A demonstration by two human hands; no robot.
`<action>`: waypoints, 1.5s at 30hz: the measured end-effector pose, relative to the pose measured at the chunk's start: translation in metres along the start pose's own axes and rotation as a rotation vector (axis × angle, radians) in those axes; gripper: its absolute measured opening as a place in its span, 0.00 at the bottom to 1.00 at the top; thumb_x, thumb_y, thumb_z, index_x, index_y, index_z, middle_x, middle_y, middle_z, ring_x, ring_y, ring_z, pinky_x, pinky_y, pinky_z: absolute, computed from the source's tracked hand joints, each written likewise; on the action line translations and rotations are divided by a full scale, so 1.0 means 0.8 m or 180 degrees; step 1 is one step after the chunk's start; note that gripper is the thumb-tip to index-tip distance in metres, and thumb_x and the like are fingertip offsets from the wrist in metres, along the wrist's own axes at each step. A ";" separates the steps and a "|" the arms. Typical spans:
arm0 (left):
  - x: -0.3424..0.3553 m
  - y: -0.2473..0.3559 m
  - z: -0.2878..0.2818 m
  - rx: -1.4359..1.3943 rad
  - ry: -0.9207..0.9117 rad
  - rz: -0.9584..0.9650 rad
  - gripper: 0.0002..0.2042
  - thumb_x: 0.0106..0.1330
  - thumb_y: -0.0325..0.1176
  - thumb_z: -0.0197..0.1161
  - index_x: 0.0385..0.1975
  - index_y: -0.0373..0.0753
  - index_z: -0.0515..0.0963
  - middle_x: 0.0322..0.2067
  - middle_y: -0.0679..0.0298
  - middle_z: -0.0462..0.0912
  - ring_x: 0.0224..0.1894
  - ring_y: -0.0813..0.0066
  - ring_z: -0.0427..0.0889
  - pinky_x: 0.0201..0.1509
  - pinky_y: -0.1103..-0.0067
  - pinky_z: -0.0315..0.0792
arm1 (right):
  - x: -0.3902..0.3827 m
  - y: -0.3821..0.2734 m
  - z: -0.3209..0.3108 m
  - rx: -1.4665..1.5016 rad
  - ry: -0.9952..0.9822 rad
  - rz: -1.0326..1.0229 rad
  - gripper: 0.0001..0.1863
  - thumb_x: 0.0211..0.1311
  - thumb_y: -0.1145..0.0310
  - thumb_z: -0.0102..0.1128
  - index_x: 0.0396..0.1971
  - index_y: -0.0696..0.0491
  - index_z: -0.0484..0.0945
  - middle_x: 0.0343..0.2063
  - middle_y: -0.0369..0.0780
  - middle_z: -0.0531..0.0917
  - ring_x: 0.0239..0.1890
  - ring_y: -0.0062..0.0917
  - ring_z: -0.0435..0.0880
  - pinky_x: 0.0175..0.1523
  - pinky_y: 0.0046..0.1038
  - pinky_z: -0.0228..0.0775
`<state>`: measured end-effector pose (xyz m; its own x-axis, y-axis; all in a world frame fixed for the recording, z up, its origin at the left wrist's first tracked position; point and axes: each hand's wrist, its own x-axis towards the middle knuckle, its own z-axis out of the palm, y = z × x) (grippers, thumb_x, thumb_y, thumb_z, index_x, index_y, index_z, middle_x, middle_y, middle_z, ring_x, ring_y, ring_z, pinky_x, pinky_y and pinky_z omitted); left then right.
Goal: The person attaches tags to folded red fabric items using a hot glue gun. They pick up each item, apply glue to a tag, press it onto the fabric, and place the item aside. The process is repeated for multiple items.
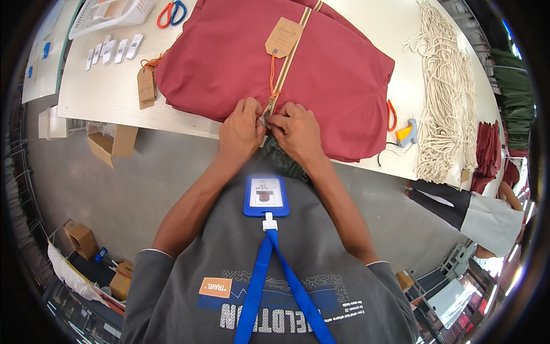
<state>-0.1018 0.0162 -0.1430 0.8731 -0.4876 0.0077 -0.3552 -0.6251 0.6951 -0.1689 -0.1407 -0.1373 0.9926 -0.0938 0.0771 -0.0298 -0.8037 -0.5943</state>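
A folded maroon fabric article [338, 86] lies on the table, its near edge at the table's front. A tan-edged zipper [287, 57] runs down it toward me. My left hand [243, 131] is closed on the zipper's near end, fingers curled beside the metal pull. From the other side my right hand [297, 133] pinches the same end; the fingertips of both hands nearly meet. Whatever small piece lies between them is mostly hidden. A brown cardboard tag [284, 38] rests on the cloth, and its orange cord [272, 77] reaches down to the zipper. Another cardboard tag [146, 88] hangs at the left.
On the white table [109, 86] are small white labels [120, 50], blue-and-red-handled scissors [172, 14] and a white basket [129, 14]. To the right lie a grey-yellow tool [405, 134] and a cream cord bundle [444, 97]. A cardboard box [112, 143] stands below; another person [487, 221] is at far right.
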 end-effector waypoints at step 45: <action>0.019 -0.002 -0.014 -0.0531 0.0034 0.0704 0.08 0.56 0.23 0.67 0.36 0.38 0.84 0.39 0.61 0.79 0.43 0.60 0.80 0.43 0.67 0.76 | -0.010 0.002 0.041 0.1466 0.1191 0.0515 0.04 0.60 0.78 0.67 0.32 0.55 0.81 0.29 0.36 0.78 0.35 0.27 0.75 0.46 0.31 0.67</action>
<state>-0.0843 0.0171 -0.1359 0.7843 -0.5939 0.1794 -0.4784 -0.3947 0.7844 -0.1730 -0.1217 -0.1650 0.8686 -0.4604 0.1830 -0.0399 -0.4332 -0.9004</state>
